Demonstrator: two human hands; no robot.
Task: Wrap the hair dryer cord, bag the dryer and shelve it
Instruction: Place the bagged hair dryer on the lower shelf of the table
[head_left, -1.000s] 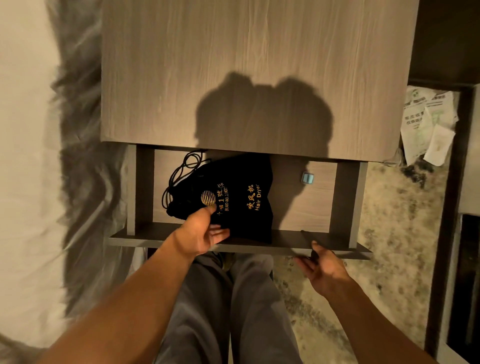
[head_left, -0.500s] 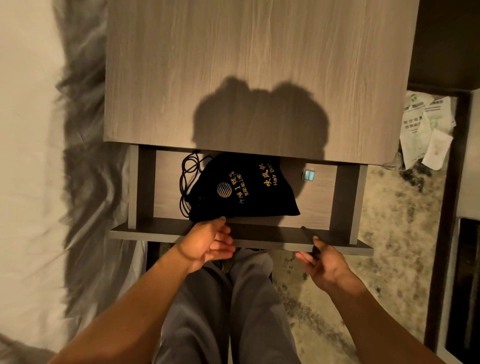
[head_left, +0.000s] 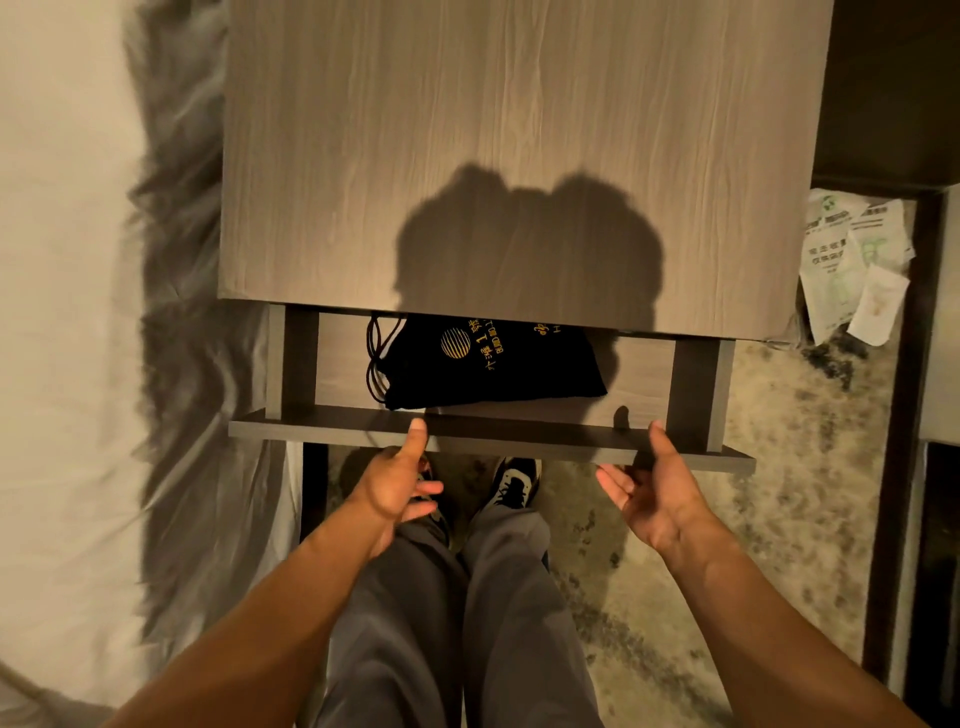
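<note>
- Head view: the black bag (head_left: 483, 364) lies flat on the floor of the open drawer (head_left: 488, 434), half under the wooden top of the bench (head_left: 519, 130); presumably it holds the dryer, which is not visible.
- Its long axis runs left to right across the drawer. The gathered mouth, with the looped drawstring (head_left: 378, 358), points left; the closed end points right.
- The left hand (head_left: 397, 480) is open and holds nothing; its thumb rests on the drawer's front edge, fingers below.
- The right hand (head_left: 649, 480) is likewise open and empty, its thumb on the same edge.
- Both thumbs on the front suggest a push to close the drawer, the bag being already stowed.
</note>
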